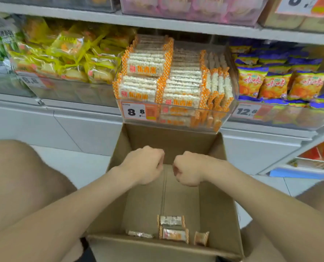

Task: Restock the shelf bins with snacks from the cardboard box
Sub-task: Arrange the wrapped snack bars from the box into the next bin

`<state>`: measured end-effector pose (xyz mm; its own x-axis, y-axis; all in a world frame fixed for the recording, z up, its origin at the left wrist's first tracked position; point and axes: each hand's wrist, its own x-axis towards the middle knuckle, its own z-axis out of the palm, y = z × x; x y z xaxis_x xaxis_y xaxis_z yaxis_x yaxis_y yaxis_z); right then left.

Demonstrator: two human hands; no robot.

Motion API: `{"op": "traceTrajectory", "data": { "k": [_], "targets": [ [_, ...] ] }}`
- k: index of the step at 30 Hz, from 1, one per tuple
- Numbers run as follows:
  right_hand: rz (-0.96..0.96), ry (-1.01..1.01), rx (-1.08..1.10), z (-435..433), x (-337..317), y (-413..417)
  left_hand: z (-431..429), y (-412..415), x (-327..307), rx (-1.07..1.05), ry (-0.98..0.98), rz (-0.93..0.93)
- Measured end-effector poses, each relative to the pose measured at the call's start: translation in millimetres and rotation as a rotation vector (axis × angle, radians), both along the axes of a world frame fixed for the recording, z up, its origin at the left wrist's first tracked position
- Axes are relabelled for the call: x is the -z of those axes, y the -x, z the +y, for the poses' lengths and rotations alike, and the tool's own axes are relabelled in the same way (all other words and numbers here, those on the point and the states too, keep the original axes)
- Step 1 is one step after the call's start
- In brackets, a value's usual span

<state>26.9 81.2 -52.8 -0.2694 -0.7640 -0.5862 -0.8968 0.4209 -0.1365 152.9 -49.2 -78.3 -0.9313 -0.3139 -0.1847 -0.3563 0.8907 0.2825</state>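
Cardboard box [219, 205], head view: four snacks [174, 235] lie on its floor, near side. Bin [180, 108] above looks nearly full. Left hand [144, 165] and right hand [187, 169] are fisted, empty, over the box. Packets look light and crushable; I'd pinch the crimped ends.

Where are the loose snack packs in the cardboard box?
Head view: four snack packs lie on the floor of the cardboard box at its near end, by the near wall, lower in frame than the left hand and right hand.
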Motion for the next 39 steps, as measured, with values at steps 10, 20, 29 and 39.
{"op": "traceTrajectory", "data": {
  "k": [10, 20, 29, 39],
  "targets": [
    [-0.321, -0.45, 0.033, 35, 167, -21, 37, -14, 190, 0.412, -0.124, -1.073],
    [-0.324, -0.764, -0.233, 46, 245, -40, 28, -22, 262, 0.413, -0.343, -1.39],
    [-0.425, -0.744, -0.159, 43, 264, -51, 18, -24, 270, 0.244, -0.533, -1.345],
    [-0.561, -0.672, -0.045, 44, 275, -48, 2, -11, 259, -0.12, -0.676, -0.998]
  ]
}}
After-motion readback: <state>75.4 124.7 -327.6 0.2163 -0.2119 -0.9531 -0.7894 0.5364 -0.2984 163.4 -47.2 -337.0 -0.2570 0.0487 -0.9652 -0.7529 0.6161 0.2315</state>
